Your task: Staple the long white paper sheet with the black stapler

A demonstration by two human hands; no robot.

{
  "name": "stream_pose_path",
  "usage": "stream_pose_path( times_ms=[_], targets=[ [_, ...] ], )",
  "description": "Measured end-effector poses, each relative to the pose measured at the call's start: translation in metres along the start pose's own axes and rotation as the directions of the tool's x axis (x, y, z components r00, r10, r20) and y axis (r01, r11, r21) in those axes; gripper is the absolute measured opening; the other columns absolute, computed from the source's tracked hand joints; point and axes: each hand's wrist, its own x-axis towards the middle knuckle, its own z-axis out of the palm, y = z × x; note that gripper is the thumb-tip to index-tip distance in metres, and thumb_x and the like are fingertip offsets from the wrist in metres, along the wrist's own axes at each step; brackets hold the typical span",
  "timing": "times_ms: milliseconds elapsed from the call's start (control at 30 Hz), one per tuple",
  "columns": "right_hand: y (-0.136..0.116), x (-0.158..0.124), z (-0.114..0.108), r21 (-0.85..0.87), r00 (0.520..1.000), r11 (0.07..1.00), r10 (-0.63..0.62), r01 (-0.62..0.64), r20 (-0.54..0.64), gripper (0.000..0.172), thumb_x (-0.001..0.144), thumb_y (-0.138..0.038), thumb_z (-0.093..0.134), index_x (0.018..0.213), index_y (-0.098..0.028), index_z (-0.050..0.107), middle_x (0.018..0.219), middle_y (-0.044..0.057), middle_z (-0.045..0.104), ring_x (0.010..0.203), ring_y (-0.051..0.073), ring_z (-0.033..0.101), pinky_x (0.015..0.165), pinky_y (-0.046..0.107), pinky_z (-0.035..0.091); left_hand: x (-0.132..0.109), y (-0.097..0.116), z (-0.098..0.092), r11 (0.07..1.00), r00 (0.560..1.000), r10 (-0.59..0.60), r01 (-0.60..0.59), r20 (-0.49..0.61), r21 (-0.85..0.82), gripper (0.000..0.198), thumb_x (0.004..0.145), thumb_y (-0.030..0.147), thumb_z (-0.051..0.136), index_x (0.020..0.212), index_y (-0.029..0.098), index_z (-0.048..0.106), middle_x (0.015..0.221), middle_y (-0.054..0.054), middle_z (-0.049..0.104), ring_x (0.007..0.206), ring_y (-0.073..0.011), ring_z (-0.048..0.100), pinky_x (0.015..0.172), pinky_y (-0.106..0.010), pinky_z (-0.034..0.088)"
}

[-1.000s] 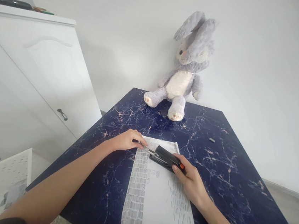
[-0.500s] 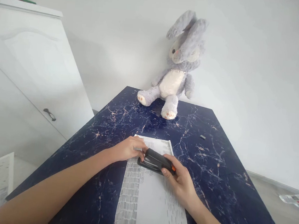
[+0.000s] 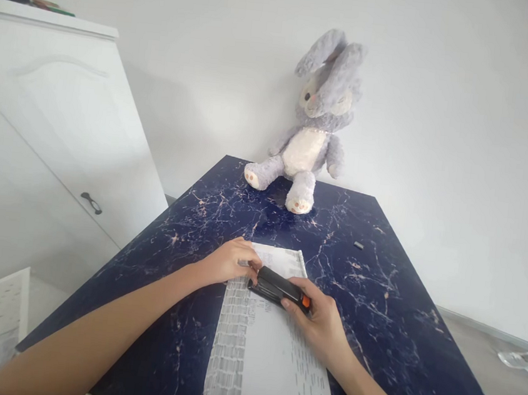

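**Black stapler [image 3: 269, 288] slants between the hands, front end at the left hand [image 3: 230, 262], rear in the right hand [image 3: 319, 319]**

A blue marble-patterned table [image 3: 399, 344] fills the middle of the view, with a white cabinet [image 3: 58, 132] off to its left. At the table's far end a grey plush rabbit [image 3: 305, 148] sits near the wall, well apart from the hands. A printed paper sheet [image 3: 270, 361] runs lengthwise away from the person, and the stapler lies over its farther part; whether it rests on the paper cannot be told.

The stapler's long axis crosses the sheet at a slant, from far left to near right. The right hand has the fuller hold, thumb and fingers clamped around the rear beside the orange piece [image 3: 306, 301]. The left hand is curled at the front end, its fingertips meeting it; whether they pinch or only touch is unclear.

Smallest is a grey strip [image 3: 358, 246], lying alone on the table beyond the right hand.
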Motion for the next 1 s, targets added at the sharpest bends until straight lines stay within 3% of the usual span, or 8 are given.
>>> stream_pose_path(
  times_ms=[300,733,1000],
  targets=[
    [-0.001,0.001,0.004,-0.002,0.999,0.999,0.041,-0.041,-0.021,0.022,0.094,-0.037,0.061,0.111,-0.023,0.066,0.086,0.001,0.07,0.074,0.018,0.062,0.069,0.029,0.047,0.0,-0.004,0.001,1.0,0.999,-0.009,0.008,0.038,0.027,0.025,0.088,0.044,0.074,0.082,0.019,0.073,0.084,-0.003,0.076,0.084,-0.0184,0.067,0.086,-0.033,0.041],
    [0.001,0.001,0.004,-0.007,0.997,1.0,0.02,-0.02,-0.077,0.02,0.087,-0.031,0.07,0.106,-0.025,0.068,0.089,-0.001,0.072,0.075,0.017,0.063,0.07,0.027,0.047,-0.001,-0.011,0.003,0.996,0.995,0.091,-0.09,0.045,-0.012,0.014,0.089,0.031,0.075,0.082,0.018,0.074,0.081,-0.002,0.074,0.079,-0.0156,0.067,0.086,-0.031,0.044],
    [0.002,0.0,0.004,0.003,0.997,1.0,0.022,-0.022,-0.078,0.021,0.086,-0.03,0.07,0.107,-0.024,0.068,0.09,-0.001,0.072,0.076,0.016,0.064,0.07,0.027,0.048,-0.001,-0.01,0.002,0.998,0.996,0.067,-0.067,0.065,-0.004,0.013,0.088,0.03,0.076,0.083,0.018,0.073,0.081,-0.001,0.074,0.079,-0.0157,0.067,0.086,-0.032,0.044]
  ],
)
